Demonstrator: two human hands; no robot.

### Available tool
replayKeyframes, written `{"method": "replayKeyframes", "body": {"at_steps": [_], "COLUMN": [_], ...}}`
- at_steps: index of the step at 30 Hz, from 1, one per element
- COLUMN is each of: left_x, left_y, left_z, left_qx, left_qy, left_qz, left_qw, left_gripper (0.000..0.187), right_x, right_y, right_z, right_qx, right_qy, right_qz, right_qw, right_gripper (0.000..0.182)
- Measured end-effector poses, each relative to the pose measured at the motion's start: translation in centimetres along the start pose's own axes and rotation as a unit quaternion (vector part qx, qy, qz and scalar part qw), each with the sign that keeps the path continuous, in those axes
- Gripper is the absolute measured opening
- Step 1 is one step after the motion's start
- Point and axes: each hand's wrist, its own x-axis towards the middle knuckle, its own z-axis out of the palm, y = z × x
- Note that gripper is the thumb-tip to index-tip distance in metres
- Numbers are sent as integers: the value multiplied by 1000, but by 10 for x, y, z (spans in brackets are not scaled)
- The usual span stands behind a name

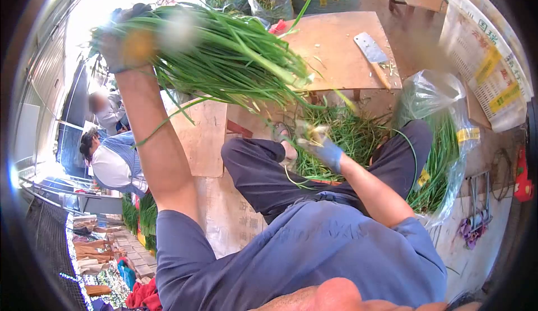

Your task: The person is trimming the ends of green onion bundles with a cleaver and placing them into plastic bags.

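My gloved left hand [126,44] is raised on an outstretched arm and closed around a big bunch of green onions [224,44]. The long green leaves spread from that hand to the right, and their paler ends hang past the edge of the wooden table. Lower down, my right hand [326,149], in a blue-grey glove, is over a heap of loose green leaves [358,134] between my knees. Its fingertips are smeared by motion, with a yellowish patch at them, so I cannot make out whether it grips anything.
A cleaver [371,53] with a wooden handle lies on the low wooden table [330,30] among scraps. Right of my leg stands a clear plastic bag [443,148] of greens. Above it is a white plastic crate [476,47]. Other people sit at the left, near a person's vest [120,157].
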Motion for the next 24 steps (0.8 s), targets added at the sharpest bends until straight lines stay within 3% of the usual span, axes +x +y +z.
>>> {"method": "replayKeyframes", "body": {"at_steps": [1, 3, 5, 6, 8, 9, 10, 11, 14, 16, 18, 21, 23, 24], "left_x": [4, 17, 34, 39, 38, 36, 34, 33, 35, 20, -3, -9, -16, -16], "left_y": [-7, -25, -34, -41, -39, -39, -39, -40, -59, -56, -33, -36, -50, -65], "left_z": [-7, -26, -48, -62, -71, -75, -79, -82, -93, -79, -61, -67, -56, -64], "left_qx": [0, -3, 3, -18, 69, 242, 428, 541, 284, 141, 48, -210, -407, -370], "left_qy": [-18, -56, -94, -39, -40, -108, -141, -145, -176, -145, -134, -154, -311, -210], "left_qz": [-1, 0, 10, 2, 57, 136, 246, 356, 174, 92, 38, -102, -163, -109], "left_qw": [1000, 998, 995, 999, 995, 954, 858, 748, 926, 975, 989, 960, 843, 898], "left_gripper": [30, 32, 35, 37, 37, 35, 32, 30, 28, 32, 20, 8, 9, 13], "right_x": [20, 46, 59, 57, 23, 7, 2, 0, 54, 92, 84, 37, 16, 22], "right_y": [-22, -38, -42, -30, 46, 88, 27, -48, -57, -46, -44, -105, -122, -100], "right_z": [11, 16, 19, 7, -33, -48, -44, -26, 1, 20, -10, -24, -22, -12], "right_qx": [22, 184, 453, 507, 567, 576, 406, 220, 237, 319, 173, 455, 589, 629], "right_qy": [19, 43, 32, -11, -72, -88, -11, 71, 50, 72, -4, -79, -69, -88], "right_qz": [-94, -88, 110, 85, 46, 28, 57, 87, 12, -92, -180, -61, -32, 13], "right_qw": [995, 978, 884, 857, 820, 812, 912, 969, 970, 941, 968, 885, 805, 772], "right_gripper": [35, 32, 28, 26, 26, 28, 31, 34, 40, 42, 42, 44, 47, 51]}}
